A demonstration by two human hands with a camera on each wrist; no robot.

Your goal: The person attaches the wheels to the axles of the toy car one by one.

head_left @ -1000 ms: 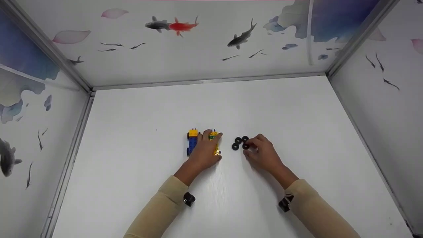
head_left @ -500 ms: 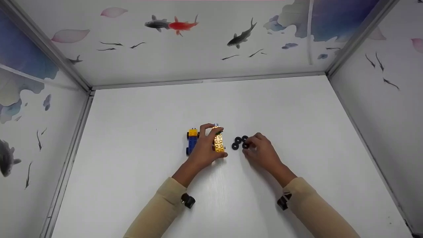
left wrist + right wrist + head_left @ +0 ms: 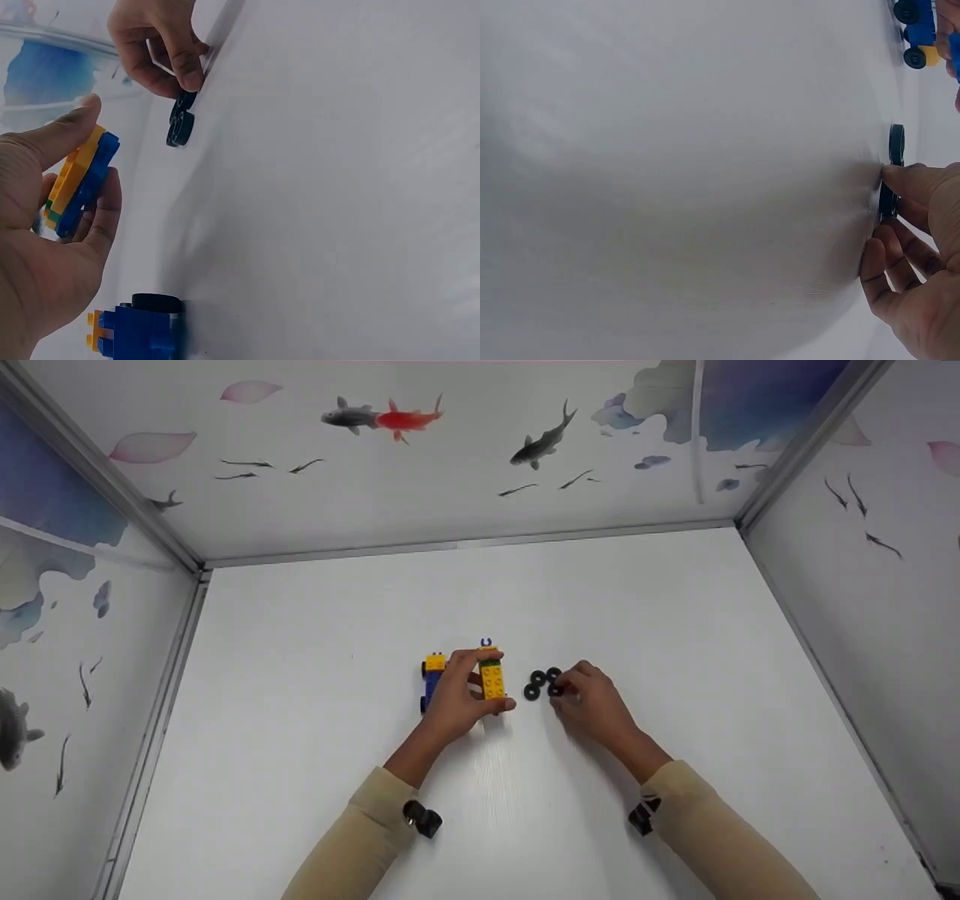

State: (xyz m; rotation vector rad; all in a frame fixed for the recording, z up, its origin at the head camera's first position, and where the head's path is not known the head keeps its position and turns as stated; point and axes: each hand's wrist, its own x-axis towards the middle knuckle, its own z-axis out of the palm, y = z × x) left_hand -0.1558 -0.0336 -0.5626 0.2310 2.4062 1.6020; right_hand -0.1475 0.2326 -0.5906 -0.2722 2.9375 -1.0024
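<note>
My left hand (image 3: 452, 703) grips a toy car body of building bricks (image 3: 493, 681), thumb at its near end and fingers at its far end. Yellow studs and a green strip show on top; in the left wrist view the brick car body (image 3: 88, 180) has a blue underside, held off the table. My right hand (image 3: 602, 706) pinches one black toy wheel (image 3: 888, 199) between thumb and fingers, low at the table. Other black wheels (image 3: 538, 678) lie flat beside it, between both hands. A wheeled blue and yellow toy car (image 3: 433, 682) stands left of my left hand, partly hidden by it.
A white table (image 3: 315, 780) lies under everything. Printed panels with fish, the back wall (image 3: 450, 502) among them, enclose it at the back and both sides, with grey metal edging (image 3: 337, 556) along the joints.
My left hand has picked the yellow brick car body up off the table and tilted it, shifting slightly right before easing back. My right hand has stayed at the wheels.
</note>
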